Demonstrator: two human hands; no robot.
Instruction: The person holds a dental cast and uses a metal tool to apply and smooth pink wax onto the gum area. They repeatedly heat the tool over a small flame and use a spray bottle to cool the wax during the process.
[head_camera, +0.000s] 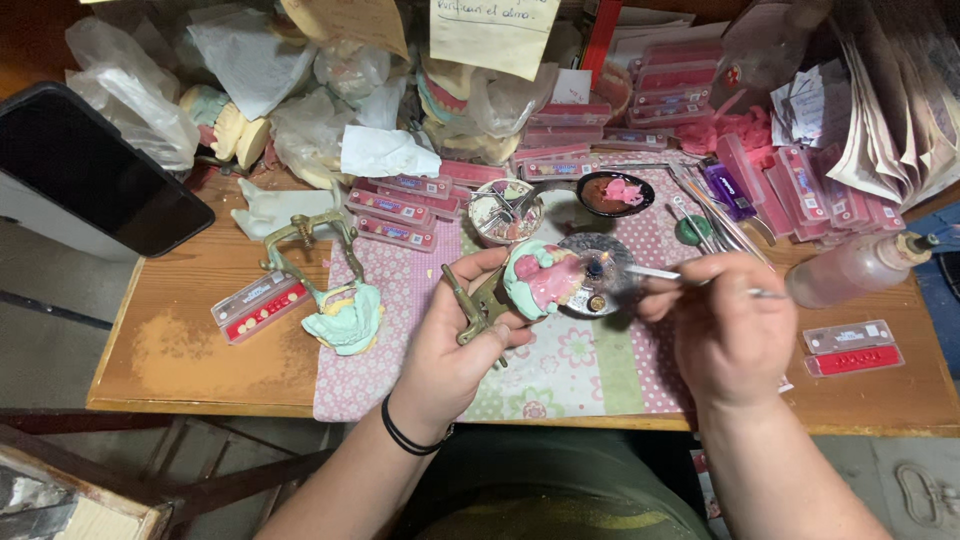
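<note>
My left hand grips a brass articulator that carries a green plaster cast with a pink wax denture, held above the patterned cloth. My right hand pinches a thin metal instrument whose tip points left toward the pink wax. A small round glass burner sits just behind the cast, between my two hands. A black band circles my left wrist.
A second articulator with a green cast lies left on the wooden table. Several pink tooth-card boxes, a dark bowl of pink wax, a metal bowl, a plastic bottle, bags and a black phone crowd the back.
</note>
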